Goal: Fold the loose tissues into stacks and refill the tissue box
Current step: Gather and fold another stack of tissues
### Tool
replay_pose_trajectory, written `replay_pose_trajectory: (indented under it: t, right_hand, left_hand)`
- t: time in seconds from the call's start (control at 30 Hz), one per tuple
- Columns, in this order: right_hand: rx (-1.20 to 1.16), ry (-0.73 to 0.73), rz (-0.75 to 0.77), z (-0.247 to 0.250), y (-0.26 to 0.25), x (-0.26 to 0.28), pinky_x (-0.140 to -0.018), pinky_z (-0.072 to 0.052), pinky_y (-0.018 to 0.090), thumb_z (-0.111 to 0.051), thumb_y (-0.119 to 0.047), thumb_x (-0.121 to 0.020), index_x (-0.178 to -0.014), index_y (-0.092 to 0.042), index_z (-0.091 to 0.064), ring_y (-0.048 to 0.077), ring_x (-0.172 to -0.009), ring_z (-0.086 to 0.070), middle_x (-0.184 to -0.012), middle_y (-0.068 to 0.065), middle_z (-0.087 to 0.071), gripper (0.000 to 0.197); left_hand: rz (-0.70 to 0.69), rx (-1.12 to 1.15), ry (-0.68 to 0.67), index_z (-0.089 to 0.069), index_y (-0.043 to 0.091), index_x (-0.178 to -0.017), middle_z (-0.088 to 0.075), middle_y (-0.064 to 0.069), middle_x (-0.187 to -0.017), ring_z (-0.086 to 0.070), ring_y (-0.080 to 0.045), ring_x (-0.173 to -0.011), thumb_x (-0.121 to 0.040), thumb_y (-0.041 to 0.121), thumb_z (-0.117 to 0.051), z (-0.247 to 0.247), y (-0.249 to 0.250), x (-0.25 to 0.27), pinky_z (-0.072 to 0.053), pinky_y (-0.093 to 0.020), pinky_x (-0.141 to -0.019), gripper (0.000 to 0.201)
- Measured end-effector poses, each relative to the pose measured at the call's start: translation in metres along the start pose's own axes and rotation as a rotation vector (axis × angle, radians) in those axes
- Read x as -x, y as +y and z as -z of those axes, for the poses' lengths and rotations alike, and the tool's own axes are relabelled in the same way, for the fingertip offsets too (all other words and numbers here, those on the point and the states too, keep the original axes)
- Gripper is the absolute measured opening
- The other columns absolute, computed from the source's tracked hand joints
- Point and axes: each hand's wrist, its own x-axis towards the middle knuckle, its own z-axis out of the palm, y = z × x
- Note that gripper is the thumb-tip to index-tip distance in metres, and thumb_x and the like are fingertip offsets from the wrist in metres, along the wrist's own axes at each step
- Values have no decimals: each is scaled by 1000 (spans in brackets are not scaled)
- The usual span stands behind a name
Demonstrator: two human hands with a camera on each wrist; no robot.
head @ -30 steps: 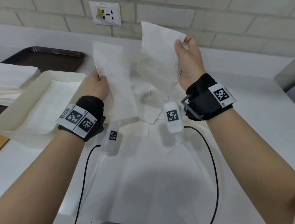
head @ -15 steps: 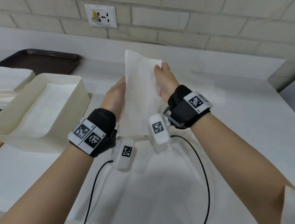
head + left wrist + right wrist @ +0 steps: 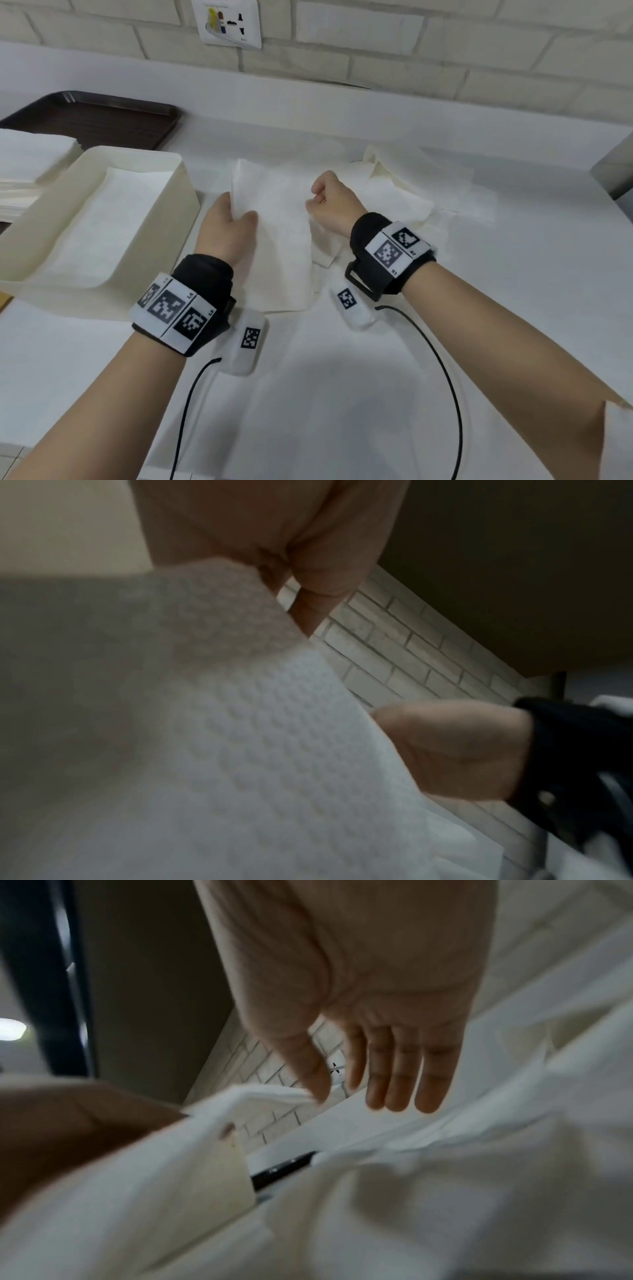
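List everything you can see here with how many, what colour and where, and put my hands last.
folded tissue: one, white, held between both hands over the counter
loose tissues: a pile, white, on the counter behind the right hand
tissue box: one, cream, open, at left, tissue inside
tissue stack: one, white, far left
tray: one, dark brown, back left
wall socket: one, white, on the brick wall
counter: one, white
left hand: grips the folded tissue's left edge
right hand: pinches its right edge
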Motion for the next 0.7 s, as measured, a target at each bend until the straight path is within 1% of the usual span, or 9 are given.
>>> replay_pose_trajectory:
  t: [0.07,0.13,0.17,0.23,0.3,0.37,0.43,0.53,0.7]
  right_hand:
    - [336,-179,74,1,8,0,-91,-37,30,-59,-19,-86,-123,-14,-43,23,-118,-40,-122,6,-43,40]
    - [548,-378,112,0,15,2,-98,-36,38,-69,-29,-79,-135,-24,-35,25,-127,-29,-137,5,-32,66]
    - [600,-443,114,-1,16,2,-100,-36,42,-72,-31,-75,-138,-28,-31,25,-128,-27,-140,3,-28,75]
    - [691,-487,125,-4,18,1,-101,-37,45,-74,-34,-73,-141,-32,-25,27,-128,-26,-141,3,-26,84]
    - [733,-464,146,-7,18,-2,-99,-39,45,-71,-32,-77,-141,-31,-26,28,-127,-29,-140,5,-28,79]
    - [730,-436,159,-7,16,-4,-97,-42,43,-67,-25,-80,-140,-29,-29,29,-124,-34,-136,8,-32,71]
    - [693,-437,151,-4,14,-5,-98,-42,41,-66,-19,-81,-139,-26,-32,29,-120,-40,-133,9,-35,68]
    - [597,-413,159,6,11,-5,-93,-38,29,-66,-10,-80,-133,-21,-43,25,-116,-46,-129,9,-45,59]
    - [492,-220,191,23,16,-7,-79,-34,19,-58,3,-81,-119,-12,-58,21,-110,-52,-121,6,-58,42]
  left_hand:
    - [-7,-27,47,-50,7,-119,-56,-6,-102,-53,-24,-91,-92,10,-42,10,-2,-3,-40,-20,-68,29]
    - [-23,-68,97,-49,6,-122,-56,-7,-103,-51,-21,-89,-94,12,-40,20,-2,-4,-37,-13,-58,30]
    - [-29,-88,117,-49,6,-122,-57,-7,-104,-52,-21,-88,-93,12,-40,24,-2,-4,-37,-15,-57,31]
    - [-51,-123,133,-52,11,-120,-62,-8,-107,-59,-26,-92,-91,15,-41,31,-4,-7,-47,-26,-73,31]
    - [-64,-161,133,-53,14,-116,-64,-10,-105,-61,-31,-94,-88,16,-41,35,-3,-5,-50,-40,-87,31]
    - [-59,-165,124,-54,15,-114,-64,-10,-103,-61,-32,-93,-87,17,-41,36,-2,-4,-50,-46,-88,30]
    - [-52,-170,118,-53,15,-114,-64,-11,-104,-61,-32,-95,-86,17,-41,36,-1,-3,-49,-47,-89,31]
    - [-51,-180,104,-51,13,-116,-63,-13,-104,-60,-33,-97,-85,15,-39,39,-2,-4,-48,-48,-90,33]
    - [-57,-188,86,-50,16,-117,-63,-10,-105,-60,-31,-97,-82,16,-37,41,-5,-7,-48,-48,-90,38]
